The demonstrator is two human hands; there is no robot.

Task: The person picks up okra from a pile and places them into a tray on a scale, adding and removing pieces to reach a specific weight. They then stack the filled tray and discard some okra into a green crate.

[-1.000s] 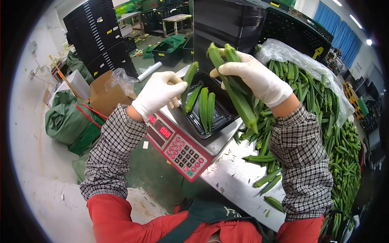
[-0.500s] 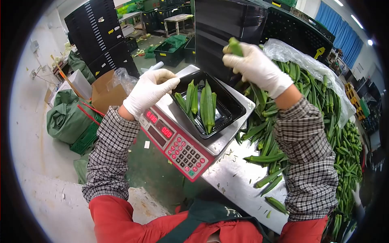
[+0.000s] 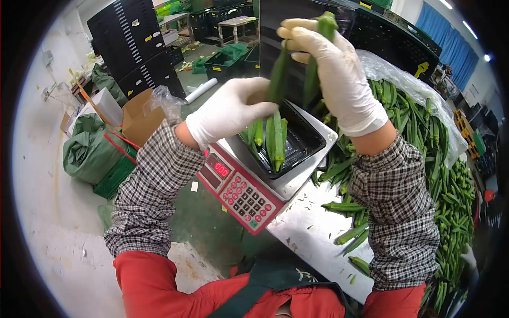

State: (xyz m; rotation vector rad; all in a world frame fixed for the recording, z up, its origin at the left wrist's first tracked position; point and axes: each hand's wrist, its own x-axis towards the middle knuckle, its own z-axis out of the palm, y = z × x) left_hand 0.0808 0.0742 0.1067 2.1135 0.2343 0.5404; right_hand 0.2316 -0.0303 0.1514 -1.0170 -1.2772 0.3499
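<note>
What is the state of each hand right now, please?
Left hand: at the lower end of a blurred okra pod; whether closed, cannot be told.
Right hand: closed, holding at least one other pod.

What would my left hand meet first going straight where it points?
Your left hand would probably meet the blurred okra just ahead first; depth is unclear, and they may be touching.

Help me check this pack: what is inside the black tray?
Okra pods lie in the black tray. The left hand covers its left corner, so anything there is hidden.
</note>
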